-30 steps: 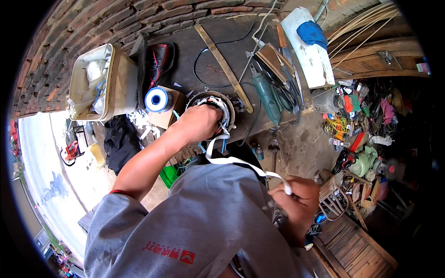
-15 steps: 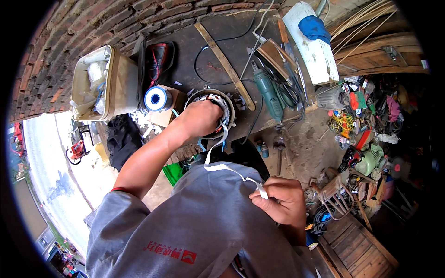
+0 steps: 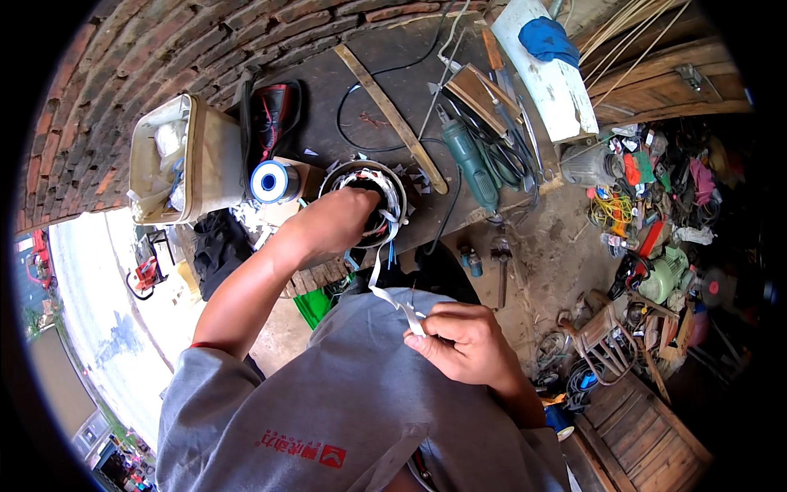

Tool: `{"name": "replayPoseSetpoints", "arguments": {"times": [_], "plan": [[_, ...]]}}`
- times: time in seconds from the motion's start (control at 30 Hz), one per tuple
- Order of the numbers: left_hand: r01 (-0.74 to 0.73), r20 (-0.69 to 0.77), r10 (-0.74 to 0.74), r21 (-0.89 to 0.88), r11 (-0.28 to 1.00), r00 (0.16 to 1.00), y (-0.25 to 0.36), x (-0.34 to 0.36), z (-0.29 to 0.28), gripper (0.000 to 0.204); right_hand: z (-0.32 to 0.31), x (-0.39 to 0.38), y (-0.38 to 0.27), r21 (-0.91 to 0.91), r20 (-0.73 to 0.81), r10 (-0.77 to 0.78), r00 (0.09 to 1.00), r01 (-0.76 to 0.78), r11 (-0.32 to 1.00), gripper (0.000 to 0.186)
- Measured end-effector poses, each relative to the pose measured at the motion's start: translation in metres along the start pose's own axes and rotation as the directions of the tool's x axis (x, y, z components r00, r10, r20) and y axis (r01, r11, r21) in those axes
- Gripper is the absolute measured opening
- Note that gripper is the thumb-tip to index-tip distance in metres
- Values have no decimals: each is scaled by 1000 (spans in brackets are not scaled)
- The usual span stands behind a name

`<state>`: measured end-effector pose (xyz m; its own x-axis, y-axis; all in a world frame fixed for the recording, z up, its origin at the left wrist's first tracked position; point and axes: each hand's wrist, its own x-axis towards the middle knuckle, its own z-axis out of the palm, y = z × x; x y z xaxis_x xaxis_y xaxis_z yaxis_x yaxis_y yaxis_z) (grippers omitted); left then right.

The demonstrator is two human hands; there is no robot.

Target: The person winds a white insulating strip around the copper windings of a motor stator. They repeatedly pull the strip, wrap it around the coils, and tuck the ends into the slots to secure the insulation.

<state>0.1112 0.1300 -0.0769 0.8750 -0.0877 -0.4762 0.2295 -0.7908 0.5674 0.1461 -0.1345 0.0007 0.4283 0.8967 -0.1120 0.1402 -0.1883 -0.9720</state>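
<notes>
A round metal motor stator (image 3: 375,164) sits at the near edge of the bench, its ring of windings (image 3: 395,193) wrapped in white. My left hand (image 3: 340,220) reaches over the near left of its rim, with curled fingers inside the dark bore; what they hold, if anything, is hidden. A white cloth tape (image 3: 376,276) runs down from the windings, hanging slightly slack over my shirt. Its lower end is pinched between the thumb and fingers of my right hand (image 3: 459,344). Blue leads (image 3: 392,248) stick out at the stator's near side.
Left of the stator stand a blue-and-white spool (image 3: 274,181), a red multimeter (image 3: 274,115) and a cream bucket (image 3: 215,164). A wooden strip (image 3: 385,111) and a green power tool (image 3: 470,162) lie to the right. Paper scraps (image 3: 422,182) litter the bench. Tools and clutter cover the floor at right.
My right hand has moved left and slightly up toward the stator, still pinching the tape. My left hand has shifted down-left, uncovering more of the bore.
</notes>
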Motion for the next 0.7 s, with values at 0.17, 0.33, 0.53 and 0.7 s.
{"name": "replayPoseSetpoints", "arguments": {"times": [0.17,0.33,0.53,0.7], "plan": [[46,47,-56,197,979,997,7,19,-1,21,-4,-2,3,-5,-1,-19,1000,19,1000,7],[90,20,-96,196,976,995,7,25,-1,19,-6,-3,3,-3,-4,-29,1000,29,1000,7],[185,-189,-136,270,945,972,9,20,13,15,-4,2,1,-12,-1,-70,998,70,997,8],[59,-229,3,263,963,973,26,-8,20,14,-1,6,3,-103,-17,-117,993,114,988,12]]}}
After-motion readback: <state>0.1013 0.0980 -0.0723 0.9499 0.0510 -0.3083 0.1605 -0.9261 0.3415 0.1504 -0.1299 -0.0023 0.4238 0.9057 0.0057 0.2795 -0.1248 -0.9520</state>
